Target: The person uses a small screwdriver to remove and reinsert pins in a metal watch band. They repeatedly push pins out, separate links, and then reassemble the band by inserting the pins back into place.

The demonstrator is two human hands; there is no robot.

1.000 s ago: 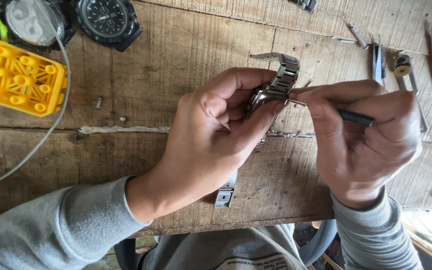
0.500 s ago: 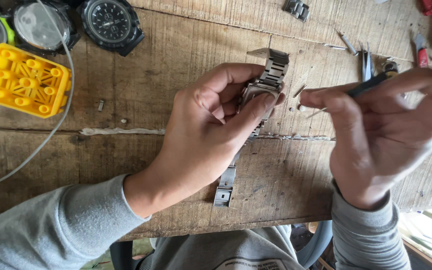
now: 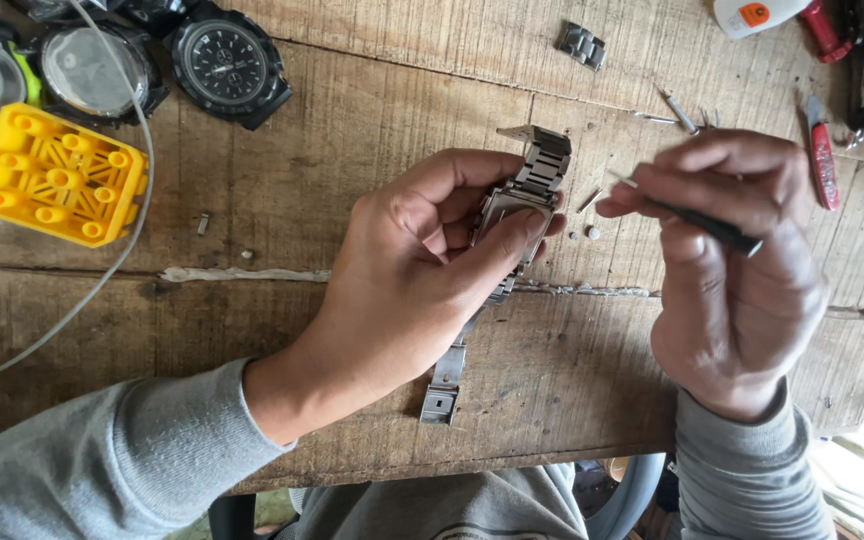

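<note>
The wooden bench [image 3: 352,120] in front of me is cluttered. At the far left sits a yellow studded block [image 3: 57,175], with a grey cable [image 3: 137,200] curving past its right edge and off toward me. Behind the block lie three black watches; the one with the dark dial [image 3: 227,62] is nearest my work, the other two [image 3: 92,70] are further left. A loose bracelet link [image 3: 582,43] lies at the far edge, a few thin pins [image 3: 677,110] rest just beyond my right fingers, and a red-handled tool [image 3: 820,155] lies to the right of them. Two tiny round bits [image 3: 590,233] sit on the wood between my hands. Nothing lies between the two hands but that bare gap.

My left hand [image 3: 422,270] comes in from the lower left, palm turned toward me, fingers curled and thumb pressed down, gripping the metal wristwatch [image 3: 517,205] by its case. One half of its steel bracelet sticks up past my fingertips, the other half trails down over the bench toward the near edge [image 3: 447,375].

My right hand [image 3: 732,260] hovers just right of the watch, apart from it, wrist bent, thumb and forefinger pinched narrow around a slim dark tool [image 3: 702,222] whose thin metal tip points left toward the watch without touching it.
</note>
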